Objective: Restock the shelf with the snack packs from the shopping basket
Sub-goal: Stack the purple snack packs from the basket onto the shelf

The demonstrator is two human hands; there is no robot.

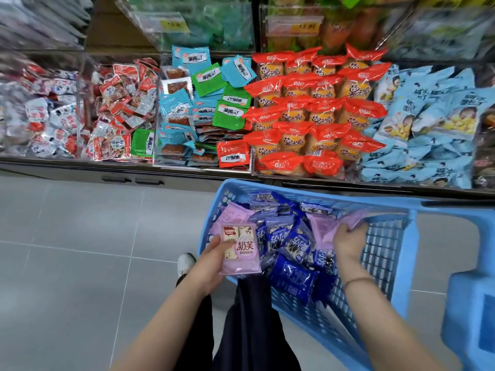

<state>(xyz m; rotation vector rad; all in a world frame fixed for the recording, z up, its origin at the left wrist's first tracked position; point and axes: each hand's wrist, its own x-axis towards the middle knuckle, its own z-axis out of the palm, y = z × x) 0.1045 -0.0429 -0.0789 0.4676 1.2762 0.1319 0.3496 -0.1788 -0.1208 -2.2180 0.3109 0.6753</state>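
My left hand [211, 266] holds a pink snack pack [241, 250]; right hand [348, 242] grips a second pack [324, 228] in the basket [401, 207]. Light, slippery film, I judge: pinch sealed edges.

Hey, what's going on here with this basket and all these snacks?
A person stands over a blue shopping basket in front of a snack shelf. The left hand holds a pink snack pack at the basket's edge. The right hand is down inside, its fingers gripping a second pink pack beside the dark blue packs. Neither pink pack has reached the shelf yet.
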